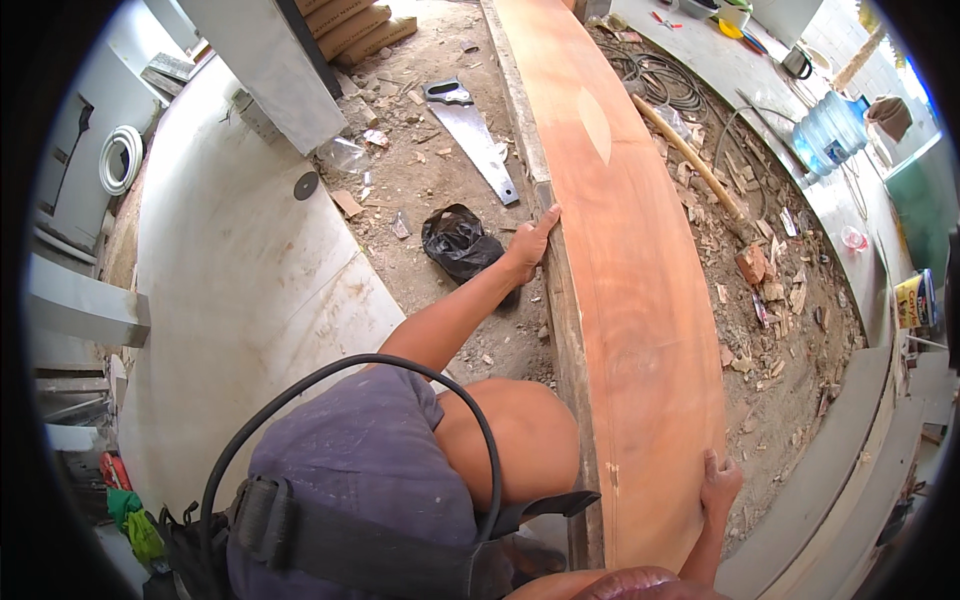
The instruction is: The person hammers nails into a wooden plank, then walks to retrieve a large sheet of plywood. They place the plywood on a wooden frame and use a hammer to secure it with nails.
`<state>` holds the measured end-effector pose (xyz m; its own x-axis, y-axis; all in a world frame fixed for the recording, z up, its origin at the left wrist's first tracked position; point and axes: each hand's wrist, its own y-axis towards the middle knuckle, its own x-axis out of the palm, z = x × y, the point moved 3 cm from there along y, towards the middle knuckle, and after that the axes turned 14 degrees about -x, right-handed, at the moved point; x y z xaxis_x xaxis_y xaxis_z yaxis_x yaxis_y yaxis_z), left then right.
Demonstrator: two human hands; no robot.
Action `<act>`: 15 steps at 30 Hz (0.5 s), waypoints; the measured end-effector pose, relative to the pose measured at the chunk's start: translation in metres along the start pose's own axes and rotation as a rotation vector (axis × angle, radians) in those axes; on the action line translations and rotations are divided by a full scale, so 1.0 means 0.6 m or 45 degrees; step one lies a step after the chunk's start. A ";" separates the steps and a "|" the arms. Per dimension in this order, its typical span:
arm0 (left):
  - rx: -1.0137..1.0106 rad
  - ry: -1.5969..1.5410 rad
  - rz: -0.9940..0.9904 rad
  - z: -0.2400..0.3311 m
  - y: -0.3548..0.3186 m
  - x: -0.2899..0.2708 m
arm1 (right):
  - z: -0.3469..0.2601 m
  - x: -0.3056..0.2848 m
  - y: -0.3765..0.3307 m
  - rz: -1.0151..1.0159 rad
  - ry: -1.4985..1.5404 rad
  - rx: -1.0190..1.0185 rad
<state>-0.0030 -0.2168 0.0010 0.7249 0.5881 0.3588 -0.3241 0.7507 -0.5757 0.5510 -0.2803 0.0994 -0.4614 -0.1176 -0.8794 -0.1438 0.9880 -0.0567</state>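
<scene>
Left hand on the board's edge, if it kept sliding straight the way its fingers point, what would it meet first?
Probably nothing soon: the left hand points along the edge of the wooden board, which looks bare ahead. The handsaw lies beside that line, on the ground.

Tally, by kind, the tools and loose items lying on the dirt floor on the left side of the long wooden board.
Hand saw: 1
Black plastic bag: 1
Clear plastic bag: 1
Total: 3
The left hand rests on the wooden board.
</scene>
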 end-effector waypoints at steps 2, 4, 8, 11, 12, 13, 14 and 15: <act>0.023 -0.078 -0.049 -0.005 0.001 0.025 | 0.016 -0.006 -0.005 0.031 -0.035 0.000; 0.067 -0.099 -0.067 -0.016 0.018 0.022 | 0.006 -0.004 -0.004 0.025 -0.050 -0.024; 0.020 -0.069 0.113 -0.048 0.078 -0.013 | 0.007 0.004 0.001 0.010 -0.052 -0.080; 0.049 -0.056 0.120 -0.054 0.086 -0.016 | 0.003 0.001 0.003 0.001 -0.124 -0.083; 0.019 -0.041 0.123 -0.048 0.085 -0.016 | -0.006 -0.001 0.003 -0.007 -0.162 -0.085; -0.036 -0.028 0.122 -0.048 0.076 -0.010 | -0.013 -0.005 -0.002 -0.003 -0.155 -0.088; -0.062 -0.004 0.114 -0.044 0.066 -0.004 | -0.023 -0.006 -0.001 -0.002 -0.145 -0.093; -0.099 0.018 0.101 -0.046 0.049 0.005 | -0.028 -0.013 -0.004 -0.003 -0.146 -0.091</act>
<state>0.0064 -0.2010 -0.0350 0.7078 0.6397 0.2997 -0.3330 0.6763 -0.6570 0.5403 -0.2833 0.1145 -0.3581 -0.1038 -0.9279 -0.2086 0.9776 -0.0288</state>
